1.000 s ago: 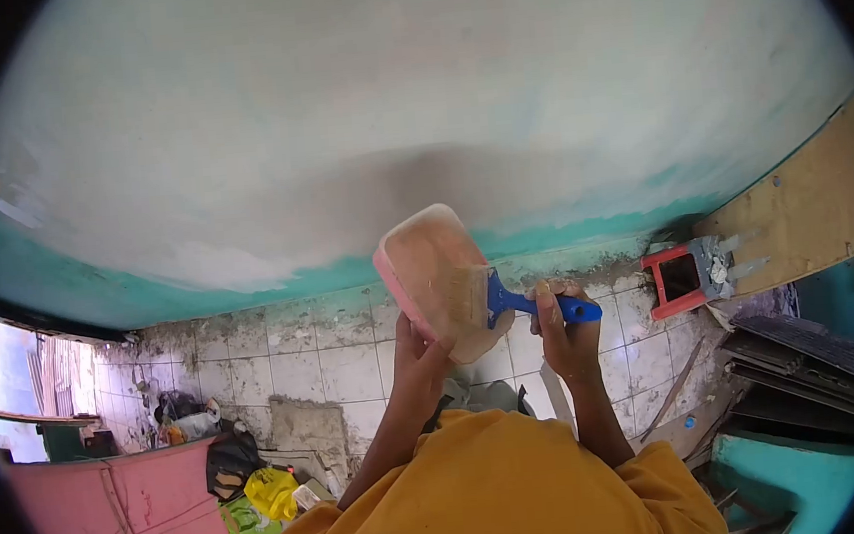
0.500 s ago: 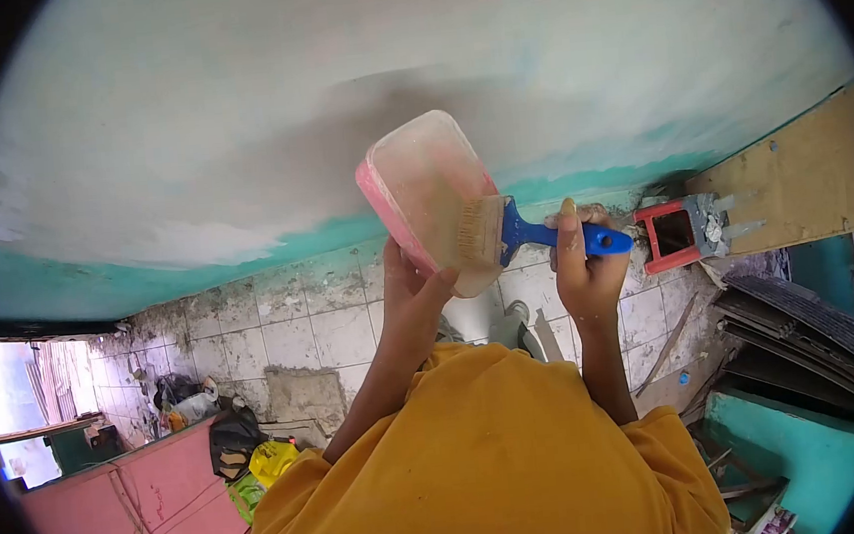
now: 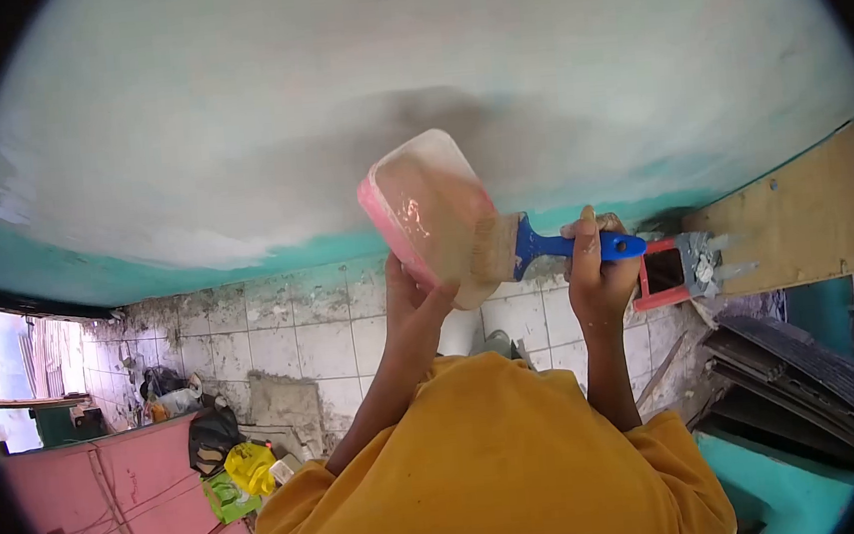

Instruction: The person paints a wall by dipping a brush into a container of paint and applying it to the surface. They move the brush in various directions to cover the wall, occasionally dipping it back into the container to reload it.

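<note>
My left hand (image 3: 413,303) grips the lower side of a tilted pink-and-white plastic tub (image 3: 426,192), thumb over its near edge. A thin, pale wet layer shines inside the tub. In my right hand (image 3: 600,268) is a wide paintbrush (image 3: 546,248) with a blue handle, my fingers wrapped round it. Its pale, paint-caked bristles rest at the tub's right inner side. Both things are held up in front of the wall (image 3: 269,169), which is whitish with a damp grey patch and a turquoise band below.
A red stool (image 3: 663,273) with grey residue stands at the right, beside a wooden board (image 3: 794,208). Stacked dark sheets (image 3: 796,368) lie lower right. Plastic bags (image 3: 252,468) sit by a pink partition (image 3: 154,489) at left. Stained white tiles (image 3: 328,350) cover the floor.
The brush and my right hand have shifted slightly right and down. The tub has tipped a little, showing more wet shine inside. The whole view has turned slightly.
</note>
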Tool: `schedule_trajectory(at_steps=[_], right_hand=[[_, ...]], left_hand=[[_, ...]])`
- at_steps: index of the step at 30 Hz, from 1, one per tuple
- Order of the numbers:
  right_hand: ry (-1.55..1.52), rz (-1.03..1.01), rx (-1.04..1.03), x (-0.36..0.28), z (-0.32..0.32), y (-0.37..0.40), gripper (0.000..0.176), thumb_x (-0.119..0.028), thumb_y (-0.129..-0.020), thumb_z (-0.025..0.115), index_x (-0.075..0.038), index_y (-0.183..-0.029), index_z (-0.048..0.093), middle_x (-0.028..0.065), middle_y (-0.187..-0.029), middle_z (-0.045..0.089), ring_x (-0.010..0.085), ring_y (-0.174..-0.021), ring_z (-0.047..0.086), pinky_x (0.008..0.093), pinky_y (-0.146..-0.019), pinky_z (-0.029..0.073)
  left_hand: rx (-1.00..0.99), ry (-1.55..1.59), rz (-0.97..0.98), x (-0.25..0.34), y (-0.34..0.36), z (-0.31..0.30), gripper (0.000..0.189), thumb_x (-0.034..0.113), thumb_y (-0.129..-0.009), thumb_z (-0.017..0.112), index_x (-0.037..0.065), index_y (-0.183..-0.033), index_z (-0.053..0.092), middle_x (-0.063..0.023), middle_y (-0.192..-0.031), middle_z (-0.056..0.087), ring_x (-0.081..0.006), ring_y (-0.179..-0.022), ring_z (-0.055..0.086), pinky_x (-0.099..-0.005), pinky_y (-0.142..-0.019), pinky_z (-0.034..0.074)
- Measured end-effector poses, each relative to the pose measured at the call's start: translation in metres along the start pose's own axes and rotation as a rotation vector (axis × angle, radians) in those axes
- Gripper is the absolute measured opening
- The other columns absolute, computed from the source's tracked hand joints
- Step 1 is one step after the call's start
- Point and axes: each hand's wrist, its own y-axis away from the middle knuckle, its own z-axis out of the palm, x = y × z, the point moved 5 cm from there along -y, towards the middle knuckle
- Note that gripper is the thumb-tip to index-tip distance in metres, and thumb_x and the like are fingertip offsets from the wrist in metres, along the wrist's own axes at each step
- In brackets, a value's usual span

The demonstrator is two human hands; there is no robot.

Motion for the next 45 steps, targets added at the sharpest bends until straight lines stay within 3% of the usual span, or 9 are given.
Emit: schedule_trajectory(at_steps=[9, 15, 17, 20, 30, 33, 35, 39, 45], right_hand=[[-0.102, -0.003, 0.102, 0.026, -0.061, -0.053, 0.026, -0.017, -0.1, 0.057, 0.003, -0.084, 0.06, 0.0052, -0.072, 0.06, 0.0074, -0.065, 0.052, 0.0248, -0.061, 0.043], [-0.082, -0.006, 0.098, 0.037, -0.077, -0.069, 0.031, -0.022, -0.102, 0.054, 0.001, -0.082, 0.059, 0.0017, -0.065, 0.055, 0.0064, -0.059, 0.05, 0.0237, -0.054, 0.039], [-0.067, -0.012, 0.136, 0.046, -0.083, -0.069, 0.029, -0.028, -0.101, 0.055, -0.006, -0.083, 0.055, 0.0005, -0.072, 0.059, 0.0035, -0.05, 0.044, 0.0206, -0.042, 0.032], [-0.08, 0.032, 0.164, 0.051, -0.088, -0.071, 0.029, -0.029, -0.101, 0.055, -0.005, -0.084, 0.055, 0.0006, -0.072, 0.059, 0.0042, -0.048, 0.044, 0.0208, -0.041, 0.032], [-0.161, 0.084, 0.147, 0.076, -0.11, -0.082, 0.033, -0.032, -0.102, 0.054, -0.003, -0.086, 0.058, -0.0003, -0.059, 0.05, 0.0064, -0.045, 0.046, 0.0233, -0.04, 0.035], [-0.278, 0.129, 0.193, 0.08, -0.114, -0.084, 0.032, -0.032, -0.101, 0.055, -0.002, -0.092, 0.062, 0.0012, -0.061, 0.053, 0.009, -0.045, 0.049, 0.0247, -0.044, 0.041], [-0.42, 0.285, 0.188, 0.087, -0.111, -0.084, 0.031, -0.032, -0.1, 0.058, -0.002, -0.097, 0.064, 0.0027, -0.066, 0.059, 0.0105, -0.051, 0.054, 0.0254, -0.051, 0.047], [-0.466, 0.32, 0.186, 0.095, -0.105, -0.093, 0.028, -0.028, -0.1, 0.057, -0.001, -0.103, 0.064, 0.005, -0.076, 0.063, 0.0118, -0.062, 0.059, 0.026, -0.06, 0.05], [-0.682, -0.045, 0.154, 0.07, -0.083, -0.151, 0.029, -0.023, -0.102, 0.055, 0.001, -0.117, 0.06, 0.0073, -0.084, 0.063, 0.0146, -0.071, 0.06, 0.0277, -0.069, 0.051]], left_hand=[[0.063, -0.004, 0.007, -0.039, -0.004, 0.047, 0.08, 0.006, -0.092, 0.062, 0.01, -0.154, 0.011, -0.0139, -0.144, 0.039, -0.0262, -0.134, 0.044, -0.0451, -0.104, 0.047], [0.1, 0.006, 0.017, -0.054, -0.003, 0.06, 0.081, 0.005, -0.09, 0.062, 0.01, -0.153, 0.012, -0.0141, -0.143, 0.039, -0.0261, -0.131, 0.045, -0.0435, -0.101, 0.048], [0.114, 0.024, -0.008, -0.056, -0.003, 0.065, 0.081, 0.007, -0.089, 0.066, 0.006, -0.151, 0.014, -0.0149, -0.141, 0.04, -0.0249, -0.131, 0.045, -0.042, -0.099, 0.049], [0.127, 0.001, -0.001, -0.063, 0.0, 0.066, 0.08, 0.005, -0.09, 0.063, 0.01, -0.152, 0.013, -0.0143, -0.14, 0.04, -0.026, -0.129, 0.047, -0.0425, -0.099, 0.05], [0.172, 0.045, -0.015, -0.077, 0.008, 0.068, 0.075, 0.001, -0.09, 0.061, 0.007, -0.149, 0.015, -0.0165, -0.141, 0.04, -0.0267, -0.127, 0.051, -0.0439, -0.098, 0.052], [0.172, 0.066, -0.018, -0.08, 0.013, 0.067, 0.075, 0.001, -0.09, 0.06, 0.007, -0.149, 0.015, -0.016, -0.141, 0.04, -0.0269, -0.128, 0.05, -0.0444, -0.098, 0.052], [0.171, 0.053, -0.029, -0.083, 0.016, 0.067, 0.074, 0.006, -0.091, 0.061, 0.009, -0.15, 0.016, -0.0139, -0.142, 0.042, -0.0266, -0.13, 0.048, -0.0461, -0.099, 0.049], [0.137, 0.067, -0.033, -0.079, 0.015, 0.065, 0.075, 0.007, -0.09, 0.062, 0.009, -0.15, 0.017, -0.0148, -0.141, 0.042, -0.0268, -0.129, 0.048, -0.0461, -0.099, 0.049], [0.113, 0.061, -0.093, -0.07, 0.006, 0.044, 0.074, 0.003, -0.089, 0.063, 0.007, -0.148, 0.018, -0.015, -0.14, 0.041, -0.0263, -0.128, 0.049, -0.0429, -0.098, 0.051]])
